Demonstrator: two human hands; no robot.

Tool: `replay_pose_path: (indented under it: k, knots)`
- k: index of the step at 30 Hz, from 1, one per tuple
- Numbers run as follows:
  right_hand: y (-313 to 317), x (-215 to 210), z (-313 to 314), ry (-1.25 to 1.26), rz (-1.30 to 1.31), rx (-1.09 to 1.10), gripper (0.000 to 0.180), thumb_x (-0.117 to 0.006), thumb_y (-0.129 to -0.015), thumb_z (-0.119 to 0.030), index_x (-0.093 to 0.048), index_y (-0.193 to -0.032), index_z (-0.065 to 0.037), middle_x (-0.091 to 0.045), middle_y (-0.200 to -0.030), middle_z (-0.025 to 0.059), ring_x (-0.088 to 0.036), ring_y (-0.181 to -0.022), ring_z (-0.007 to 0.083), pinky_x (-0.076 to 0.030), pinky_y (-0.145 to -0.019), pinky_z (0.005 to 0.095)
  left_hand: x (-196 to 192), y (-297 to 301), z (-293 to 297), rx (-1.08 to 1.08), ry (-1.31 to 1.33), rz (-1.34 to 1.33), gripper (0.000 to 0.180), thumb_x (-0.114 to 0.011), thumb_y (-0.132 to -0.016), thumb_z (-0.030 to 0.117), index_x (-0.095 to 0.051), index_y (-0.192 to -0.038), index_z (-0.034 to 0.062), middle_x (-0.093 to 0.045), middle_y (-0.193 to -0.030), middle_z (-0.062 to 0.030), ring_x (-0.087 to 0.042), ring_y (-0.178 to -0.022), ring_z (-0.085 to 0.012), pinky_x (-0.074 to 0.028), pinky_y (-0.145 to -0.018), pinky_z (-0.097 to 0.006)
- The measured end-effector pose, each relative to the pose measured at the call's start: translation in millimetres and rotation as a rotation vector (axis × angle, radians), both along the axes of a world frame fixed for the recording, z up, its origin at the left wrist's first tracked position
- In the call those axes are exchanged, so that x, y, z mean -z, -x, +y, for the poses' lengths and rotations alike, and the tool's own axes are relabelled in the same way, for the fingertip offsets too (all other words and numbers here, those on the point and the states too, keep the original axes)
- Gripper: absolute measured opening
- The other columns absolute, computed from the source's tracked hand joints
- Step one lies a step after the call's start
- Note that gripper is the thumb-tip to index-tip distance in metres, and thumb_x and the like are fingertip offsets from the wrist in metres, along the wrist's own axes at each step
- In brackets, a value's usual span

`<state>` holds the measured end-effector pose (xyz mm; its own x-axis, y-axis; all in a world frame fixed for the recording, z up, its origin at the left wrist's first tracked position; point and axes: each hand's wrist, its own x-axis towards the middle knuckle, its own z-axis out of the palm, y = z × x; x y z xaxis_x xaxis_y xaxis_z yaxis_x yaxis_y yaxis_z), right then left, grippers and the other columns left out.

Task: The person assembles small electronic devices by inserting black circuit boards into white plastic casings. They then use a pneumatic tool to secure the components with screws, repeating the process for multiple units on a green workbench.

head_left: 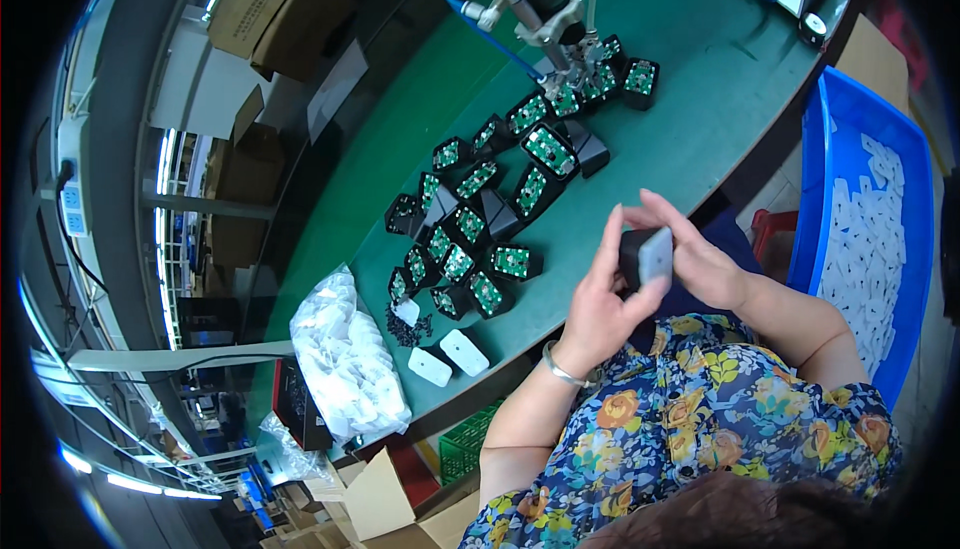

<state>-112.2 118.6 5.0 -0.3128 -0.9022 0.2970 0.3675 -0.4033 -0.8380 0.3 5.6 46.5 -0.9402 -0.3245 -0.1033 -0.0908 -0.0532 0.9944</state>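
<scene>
Black plastic makes up the small adapter housing (634,254) that both hands hold up above the near edge of the green worktop (700,139). A white cover plate (656,255) sits on its right face. The left hand (598,301) cups the housing from below and behind, its fingers (607,244) curled closed around it, a metal bangle (562,370) at the wrist. The right hand (690,249) closes over the plate from the right — its fingers (660,211) are bent across the top and press on the white face.

On the worktop beyond the hands lies a cluster of open black housings (480,224), each showing a green circuit board — they run in a loose band from the middle up toward a pneumatic screwdriver (540,9) hanging on a blue air hose (470,9). Two loose white cover plates (448,359) lie near the worktop's left end, just beside a small heap of dark screws (408,327). A clear bag of white plates (345,359) rests further left. A blue bin (840,129) holding more white parts stands to the person's right.
</scene>
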Motion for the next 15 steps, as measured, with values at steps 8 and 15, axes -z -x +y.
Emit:
replay_pose_path:
  k: [8,15]
  knots:
    - [-14,24,-6,-0.203,0.495,0.187,0.058,-0.030,-0.095,-0.035,-0.017,-0.137,0.003,-0.032,-0.131,0.0187,-0.033,-0.122,0.0258,-0.025,-0.101,0.0352,29,-7,-4,-0.104,-0.220,0.206,0.049,-0.055,-0.085,0.007,-0.035,-0.130,0.0014,-0.048,-0.120,-0.0090,-0.049,-0.107,-0.0148,-0.040,-0.091,-0.030]
    - [47,-30,-22,0.038,0.889,0.560,0.050,-0.041,-0.092,-0.031,-0.036,-0.130,0.002,-0.041,-0.128,0.0176,-0.036,-0.123,0.0266,-0.028,-0.102,0.0390,34,-22,-8,-0.150,-0.391,0.159,0.043,-0.054,-0.087,0.010,-0.038,-0.126,0.0049,-0.057,-0.108,-0.0119,-0.056,-0.096,-0.0151,-0.048,-0.080,-0.029]
